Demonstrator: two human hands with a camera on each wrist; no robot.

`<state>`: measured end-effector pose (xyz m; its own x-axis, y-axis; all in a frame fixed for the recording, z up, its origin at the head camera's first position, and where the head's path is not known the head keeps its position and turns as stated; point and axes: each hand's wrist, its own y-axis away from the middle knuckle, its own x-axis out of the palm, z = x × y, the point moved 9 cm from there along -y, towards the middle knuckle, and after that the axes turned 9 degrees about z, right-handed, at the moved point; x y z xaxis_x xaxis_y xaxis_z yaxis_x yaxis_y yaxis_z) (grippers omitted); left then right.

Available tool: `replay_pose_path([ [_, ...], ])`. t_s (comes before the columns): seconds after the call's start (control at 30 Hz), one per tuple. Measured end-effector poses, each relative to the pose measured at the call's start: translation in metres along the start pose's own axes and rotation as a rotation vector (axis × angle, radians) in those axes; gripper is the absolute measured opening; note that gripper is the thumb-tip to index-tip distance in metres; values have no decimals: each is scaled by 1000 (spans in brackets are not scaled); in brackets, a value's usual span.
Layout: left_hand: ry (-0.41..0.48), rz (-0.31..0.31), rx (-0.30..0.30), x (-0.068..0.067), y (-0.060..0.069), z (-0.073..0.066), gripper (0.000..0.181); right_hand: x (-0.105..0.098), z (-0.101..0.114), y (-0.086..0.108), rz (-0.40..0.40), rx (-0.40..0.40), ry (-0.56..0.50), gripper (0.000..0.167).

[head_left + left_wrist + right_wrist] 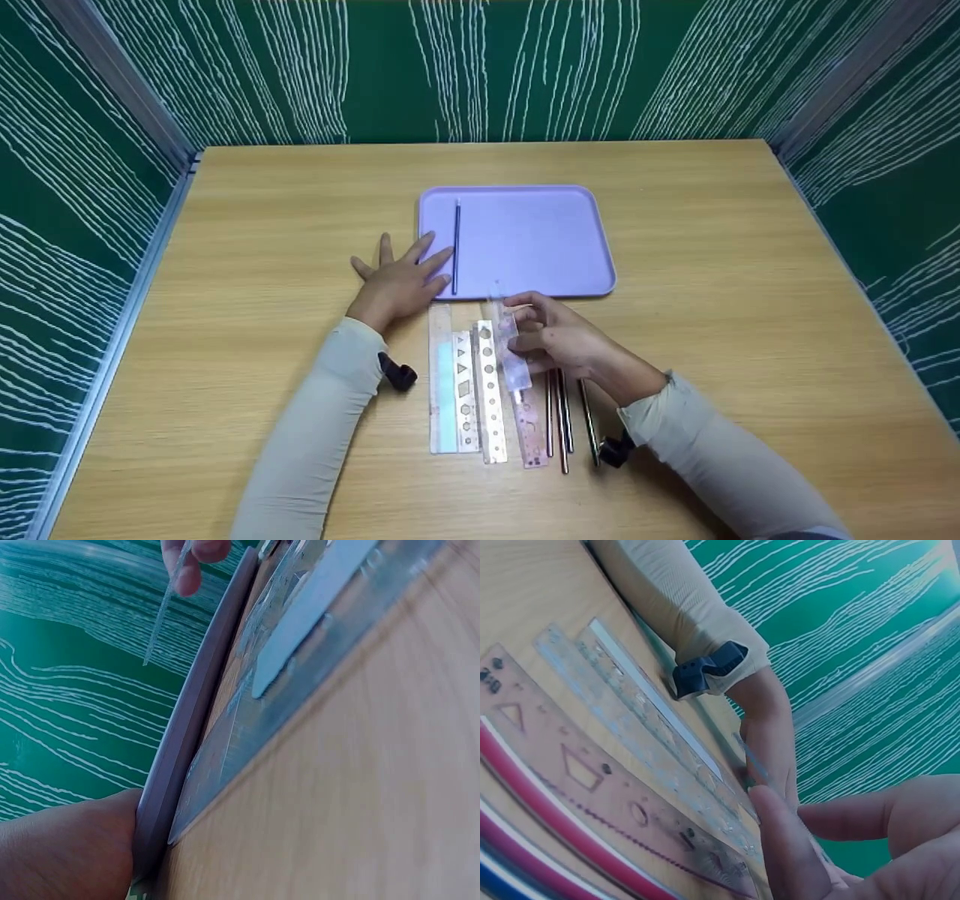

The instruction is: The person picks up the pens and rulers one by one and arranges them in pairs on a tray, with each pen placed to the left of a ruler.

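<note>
Ruler (515, 371): clear, narrow, faintly violet, pinched in right hand (562, 341), raised, far end near close rim of purple tray (532, 240). Left hand (401, 285) apart, fingers spread, at tray's left edge.

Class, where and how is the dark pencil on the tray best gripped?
Probably at mid-shaft, pinching the pencil across its thin width, coming from above and its right: it lies flat on the tray with bare surface to its right, while the left hand crowds its left.
</note>
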<state>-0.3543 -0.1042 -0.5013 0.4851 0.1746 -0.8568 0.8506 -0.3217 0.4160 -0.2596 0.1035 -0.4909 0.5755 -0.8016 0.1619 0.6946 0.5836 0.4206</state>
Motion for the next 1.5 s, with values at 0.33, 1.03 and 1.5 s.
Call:
replay_pose_path([
  [0.33, -3, 0, -2, -1, 1, 1, 58, -2, 5, -20, 3, -16, -150, 71],
  [1.03, -17, -3, -6, -1, 0, 0, 58, -4, 27, -45, -29, -66, -133, 68],
  [1.5, 5, -5, -6, -1, 0, 0, 60, -23, 51, -70, -126, -79, 38, 67],
])
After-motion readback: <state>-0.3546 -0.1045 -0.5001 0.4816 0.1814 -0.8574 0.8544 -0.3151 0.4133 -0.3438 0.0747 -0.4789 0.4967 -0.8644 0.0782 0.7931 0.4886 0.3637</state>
